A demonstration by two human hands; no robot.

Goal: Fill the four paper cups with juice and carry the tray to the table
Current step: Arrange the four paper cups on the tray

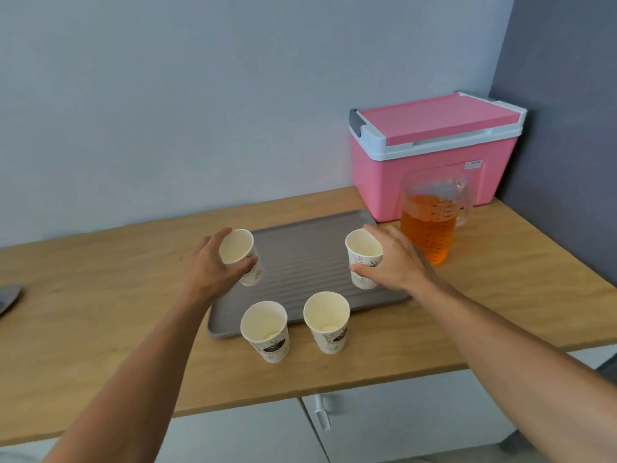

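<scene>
A grey ribbed tray [300, 259] lies on the wooden counter. My left hand [213, 265] grips an empty paper cup [238, 250], tilted, over the tray's left side. My right hand [392, 262] holds a second empty cup [362, 253] upright on the tray's right side. Two more empty paper cups stand at the tray's near edge, one on the left [265, 330] and one on the right [327, 320]. A clear jug [429, 222] about half full of orange juice stands just right of the tray.
A pink cooler box [434, 155] with a white-rimmed lid sits behind the jug, against the corner wall. The wooden counter [100, 312] runs left, with a grey object [8, 297] at its far left edge. White cabinet doors lie below the counter front.
</scene>
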